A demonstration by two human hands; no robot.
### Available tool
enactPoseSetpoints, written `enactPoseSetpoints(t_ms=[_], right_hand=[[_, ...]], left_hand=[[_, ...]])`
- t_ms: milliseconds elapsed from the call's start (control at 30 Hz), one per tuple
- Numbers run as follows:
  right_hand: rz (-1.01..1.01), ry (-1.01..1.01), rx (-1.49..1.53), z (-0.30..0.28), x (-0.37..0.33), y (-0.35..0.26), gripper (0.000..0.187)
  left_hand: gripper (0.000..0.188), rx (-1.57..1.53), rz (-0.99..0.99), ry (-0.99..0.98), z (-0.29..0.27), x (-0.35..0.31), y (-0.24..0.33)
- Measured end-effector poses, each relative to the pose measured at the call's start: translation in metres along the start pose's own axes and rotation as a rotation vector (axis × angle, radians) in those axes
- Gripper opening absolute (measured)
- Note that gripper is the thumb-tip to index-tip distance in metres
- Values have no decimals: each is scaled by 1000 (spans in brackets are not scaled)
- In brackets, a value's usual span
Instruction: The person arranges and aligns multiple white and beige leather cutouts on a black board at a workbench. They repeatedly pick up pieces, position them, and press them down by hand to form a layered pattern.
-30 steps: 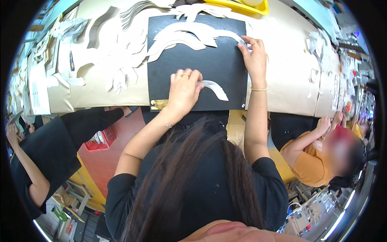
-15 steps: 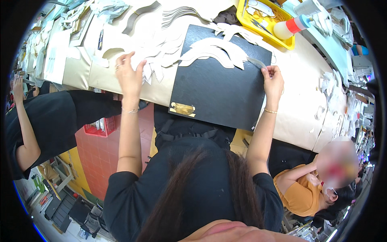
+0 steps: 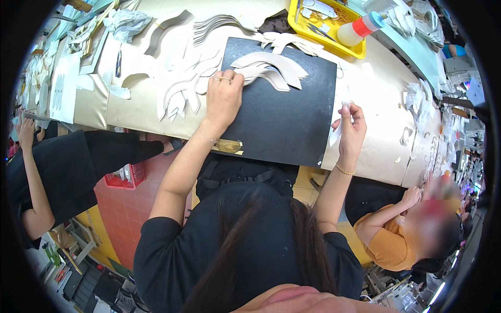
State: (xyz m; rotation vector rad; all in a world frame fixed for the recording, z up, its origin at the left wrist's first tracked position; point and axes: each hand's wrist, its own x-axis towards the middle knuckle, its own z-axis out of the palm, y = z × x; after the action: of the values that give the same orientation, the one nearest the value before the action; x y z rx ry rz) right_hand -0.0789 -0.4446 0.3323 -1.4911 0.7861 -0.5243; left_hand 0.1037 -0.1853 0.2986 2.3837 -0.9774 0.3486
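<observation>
My left hand (image 3: 223,99) reaches over the left edge of a black board (image 3: 292,122). Its bent fingers close on the left end of a curved white piece (image 3: 255,71) in a small stack; the fingertips are partly hidden. Off the board's right edge, my right hand (image 3: 352,125) pinches a thin whitish strip (image 3: 335,133) that sticks out above and below the fingers. More curved white pieces (image 3: 177,99) fan out in a pile to the left of the board. Another group of white pieces (image 3: 292,43) lies across its far edge.
Behind the board stands a yellow tray (image 3: 357,51) with tools and a bottle (image 3: 360,28) with a red band. Grey curved strips (image 3: 216,26) and a pen (image 3: 119,62) lie at the far left. One person (image 3: 389,235) sits at the right; another (image 3: 57,177) is at the left.
My left hand has moved right and closed at the stack on the board. My right hand has drawn the strip away from the stack, off the board's right edge. The view has shifted slightly.
</observation>
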Motion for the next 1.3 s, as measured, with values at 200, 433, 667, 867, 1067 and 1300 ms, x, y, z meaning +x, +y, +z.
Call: enactPoseSetpoints(t_ms=[200, 433, 667, 867, 1067, 1300], right_hand=[[12, -62, 209, 14, -4, -7, 22], [101, -268, 423, 21, -12, -18, 19], [311, -540, 110, 46, -25, -5, 19], [381, -697, 27, 67, -32, -10, 16], [346, -758, -307, 110, -31, -12, 17], [101, -780, -530, 141, -30, -10, 21]], left_hand=[[11, -411, 26, -237, -47, -15, 43], [25, -897, -638, -796, -45, -21, 46], [26, -170, -342, -425, -28, -44, 39], [34, -86, -130, -191, -40, -79, 30], [54, 12, -52, -271, -45, -119, 30], [55, 53, -66, -275, -39, -134, 31]])
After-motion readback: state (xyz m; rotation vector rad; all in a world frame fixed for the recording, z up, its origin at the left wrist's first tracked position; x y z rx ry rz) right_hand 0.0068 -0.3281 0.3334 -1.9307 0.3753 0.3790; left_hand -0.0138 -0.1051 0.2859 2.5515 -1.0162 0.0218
